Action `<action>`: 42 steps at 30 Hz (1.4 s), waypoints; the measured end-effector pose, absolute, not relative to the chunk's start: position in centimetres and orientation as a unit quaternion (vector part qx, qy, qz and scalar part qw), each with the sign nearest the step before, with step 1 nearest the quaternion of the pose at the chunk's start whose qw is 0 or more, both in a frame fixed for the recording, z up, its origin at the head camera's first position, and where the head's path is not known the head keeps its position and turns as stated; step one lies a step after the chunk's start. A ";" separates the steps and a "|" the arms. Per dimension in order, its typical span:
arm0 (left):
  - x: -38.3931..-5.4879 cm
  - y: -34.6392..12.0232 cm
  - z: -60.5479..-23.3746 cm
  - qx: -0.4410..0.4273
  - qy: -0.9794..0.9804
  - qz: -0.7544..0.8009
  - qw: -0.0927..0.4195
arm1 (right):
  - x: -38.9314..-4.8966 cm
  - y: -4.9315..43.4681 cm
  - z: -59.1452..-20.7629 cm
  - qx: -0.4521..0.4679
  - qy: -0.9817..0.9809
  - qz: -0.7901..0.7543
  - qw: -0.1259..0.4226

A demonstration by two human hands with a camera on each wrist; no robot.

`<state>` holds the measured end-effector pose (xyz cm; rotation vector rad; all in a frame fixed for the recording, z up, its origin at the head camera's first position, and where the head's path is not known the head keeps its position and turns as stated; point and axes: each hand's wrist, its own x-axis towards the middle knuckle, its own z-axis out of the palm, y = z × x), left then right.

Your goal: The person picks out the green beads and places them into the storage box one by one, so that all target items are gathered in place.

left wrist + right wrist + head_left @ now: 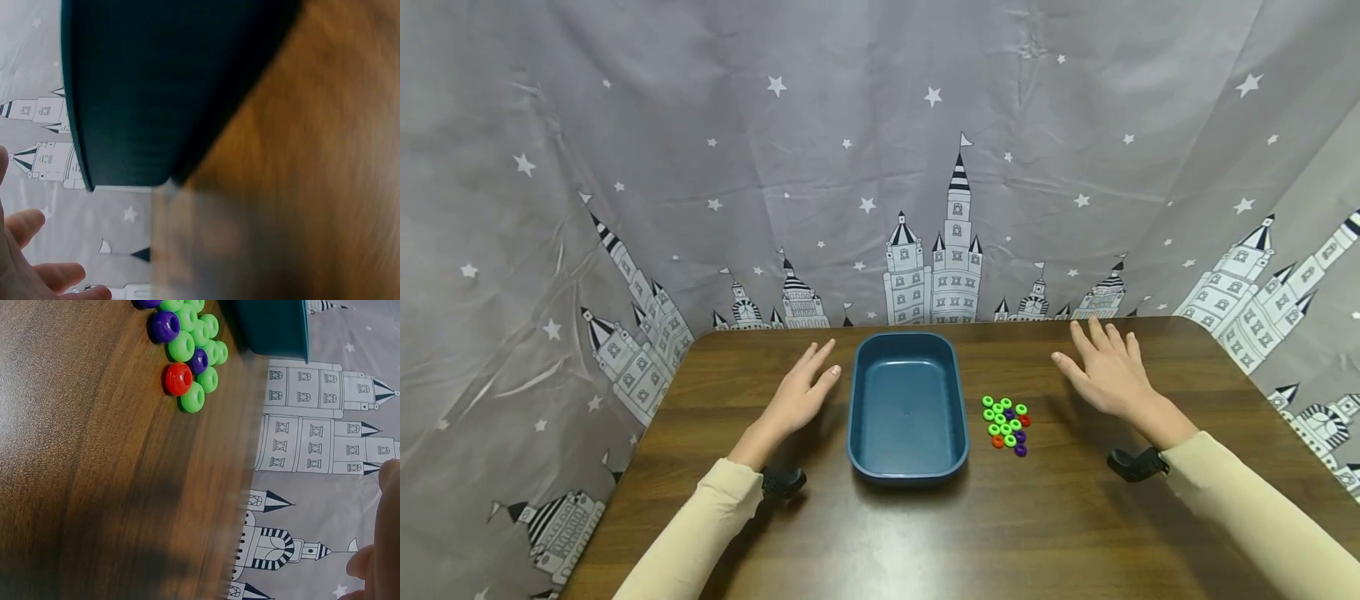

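Note:
A blue rectangular tray [907, 462] with raised walls stands at the middle of the table, nothing inside it. To its right lies a loose cluster of small ring-shaped beads [1001, 419], mostly bright green, with a few purple, red and orange ones. My left hand [797, 396] hovers left of the tray, fingers extended and holding nothing. On the other side my right hand [1108, 371] is spread out to the right of the beads, also holding nothing. The right wrist view shows a red bead [178, 379] at the edge of the cluster, apart from the fingers.
A brown wooden table [910, 542] carries everything. Behind it hangs a grey curtain [820, 150] printed with castles and stars, meeting the table's back edge. Each wrist wears a black strapped device, such as the one [1135, 464] on the right.

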<state>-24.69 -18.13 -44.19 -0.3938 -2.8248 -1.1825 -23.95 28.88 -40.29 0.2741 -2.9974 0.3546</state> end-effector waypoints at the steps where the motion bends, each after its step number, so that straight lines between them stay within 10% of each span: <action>1: -24.6 -17.9 -44.4 -0.126 -0.911 -0.392 0.029 | -23.9 28.9 -40.3 0.090 -0.987 0.118 0.055; 42: -21.3 -13.5 -49.9 -0.100 -0.763 -0.637 0.041 | -23.9 29.1 -41.4 0.083 -0.987 0.127 0.056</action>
